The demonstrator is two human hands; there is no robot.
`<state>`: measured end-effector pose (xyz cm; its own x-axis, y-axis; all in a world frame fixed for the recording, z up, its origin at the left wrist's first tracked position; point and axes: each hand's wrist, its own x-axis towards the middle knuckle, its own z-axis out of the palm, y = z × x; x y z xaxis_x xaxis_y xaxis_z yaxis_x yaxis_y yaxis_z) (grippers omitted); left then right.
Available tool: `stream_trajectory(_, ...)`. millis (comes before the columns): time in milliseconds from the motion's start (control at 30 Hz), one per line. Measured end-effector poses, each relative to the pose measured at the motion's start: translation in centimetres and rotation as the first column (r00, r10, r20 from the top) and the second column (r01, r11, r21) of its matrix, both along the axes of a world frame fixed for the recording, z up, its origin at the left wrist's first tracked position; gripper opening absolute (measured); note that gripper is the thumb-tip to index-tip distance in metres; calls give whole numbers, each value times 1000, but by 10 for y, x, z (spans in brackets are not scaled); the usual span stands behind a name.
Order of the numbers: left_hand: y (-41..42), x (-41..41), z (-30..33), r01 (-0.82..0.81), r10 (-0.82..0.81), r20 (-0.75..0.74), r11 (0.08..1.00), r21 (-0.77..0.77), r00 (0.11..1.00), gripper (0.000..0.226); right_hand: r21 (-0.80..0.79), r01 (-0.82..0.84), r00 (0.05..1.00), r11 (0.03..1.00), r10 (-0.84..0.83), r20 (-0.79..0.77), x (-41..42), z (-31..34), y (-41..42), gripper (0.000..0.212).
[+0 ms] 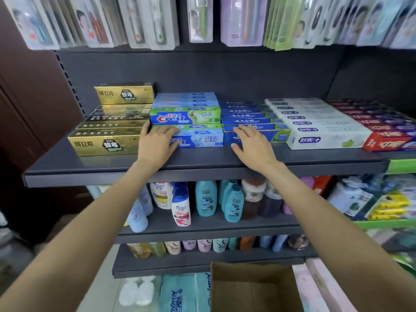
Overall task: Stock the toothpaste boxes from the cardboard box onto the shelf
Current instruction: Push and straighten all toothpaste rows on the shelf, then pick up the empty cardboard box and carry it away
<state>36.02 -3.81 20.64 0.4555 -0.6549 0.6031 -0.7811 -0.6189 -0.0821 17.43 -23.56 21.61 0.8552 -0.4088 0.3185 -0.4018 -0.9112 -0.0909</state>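
dark shelf [202, 163] of toothpaste boxes, both hands flat
left hand [157, 143] spread on crest box [198, 137]; right hand [252, 143] spread on blue box [279, 135].

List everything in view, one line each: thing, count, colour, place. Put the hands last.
Gold toothpaste boxes: one row plus one on top at the back, gold and black, shelf far left.
Crest boxes: a stack, blue and green, right of the gold.
Dark blue boxes: one row, middle.
White boxes: one row, right of middle.
Red boxes: one row, red and purple, far right.
Shelf: one, dark grey.
Toothbrush packs: many, mixed pastels, hanging above.
Shampoo bottles: many, teal, white, brown, next shelf down.
Cardboard box: one, brown, bottom, open; contents not visible.
Left hand: flat on the lower Crest box.
Right hand: flat on the front dark blue box.
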Motion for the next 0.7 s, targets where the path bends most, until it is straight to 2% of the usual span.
stream_trajectory(133, -1, -4, -3, 13, -13, 4, 998, -63, 1000, 33, 28, -77, 995, 997, 75, 66, -12, -9, 1, 56)
stream_trajectory(233, -2, -31, 0, 115, -116, 10, 966, -231, 993, 34, -24, -111, 957, 993, 114, 265, -34, -21, 13, 46)
stream_trajectory(300, 1, -66, -3, 210, -212, 33, 916, -343, 977, 31, -75, -99, 894, 992, 121, 432, -59, -32, 27, 37)
stream_trajectory(400, 8, -127, -20, 318, -388, -87, 847, -425, 918, 29, -86, -30, 817, 996, 74, 572, -104, -59, 50, 27)
stream_trajectory(500, 15, -172, -60, 342, -511, -342, 826, -448, 788, 31, -17, 28, 838, 999, -14, 545, -151, -101, 64, 18)
stream_trajectory(567, 18, -189, -100, 327, -524, -502, 842, -430, 688, 29, 104, 62, 877, 993, -104, 468, -182, -138, 67, 17)
stream_trajectory(633, 18, -198, -149, 265, -437, -655, 899, -350, 617, 28, 217, 119, 911, 969, -193, 363, -212, -178, 64, 19)
stream_trajectory(700, 21, -201, -202, 186, -270, -790, 962, -199, 550, 35, 301, 193, 936, 934, -267, 228, -240, -217, 56, 20)
